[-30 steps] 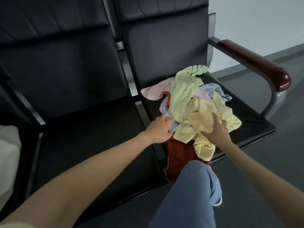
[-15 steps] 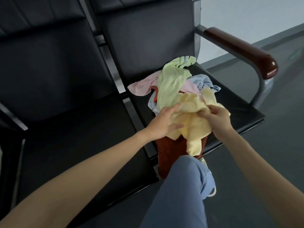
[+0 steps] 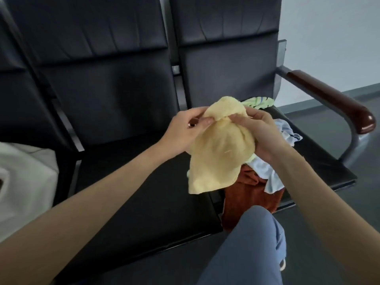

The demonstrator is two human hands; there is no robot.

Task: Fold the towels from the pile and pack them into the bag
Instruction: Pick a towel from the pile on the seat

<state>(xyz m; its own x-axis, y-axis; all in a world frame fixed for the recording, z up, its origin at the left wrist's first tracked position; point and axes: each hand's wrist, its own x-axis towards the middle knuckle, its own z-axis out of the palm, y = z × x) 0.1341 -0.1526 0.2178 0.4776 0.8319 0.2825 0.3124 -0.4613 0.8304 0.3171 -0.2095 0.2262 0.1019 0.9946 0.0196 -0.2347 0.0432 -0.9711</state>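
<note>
Denim comes first: your knee [image 3: 255, 243] in blue-grey cloth fills the bottom of the view, and it covers the lower edge of a rust-red towel [image 3: 250, 194] that hangs over the front of the right seat [image 3: 320, 161]. Just above the knee your two forearms reach forward and meet over the gap between the seats.

You hold a pale yellow towel [image 3: 220, 153] up in the air, soft and limp, bunched into a rounded bulge at the top and hanging down in a loose flap. Your left hand [image 3: 185, 130] pinches the bunched upper edge between thumb and curled fingers. Your right hand [image 3: 261, 130] grips the same towel from the other side, fingers wrapped into the cloth and thumb laid across the gather. The two hands nearly touch at the gathered part.

The held towel hides much of the pile behind it. Around it you can see a light blue towel [image 3: 267, 171] crumpled on the red one and a green striped towel [image 3: 259, 101] peeking out at the back of the seat.

To your left, a white bag [image 3: 24, 173] of soft, creased material sits on the far left seat. The middle seat [image 3: 144, 182] is smooth black leather-like padding with stitched panels. Farther right, a glossy dark wooden armrest [image 3: 333, 99] curves on a grey metal frame, with a pale wall [image 3: 329, 27] beyond.
</note>
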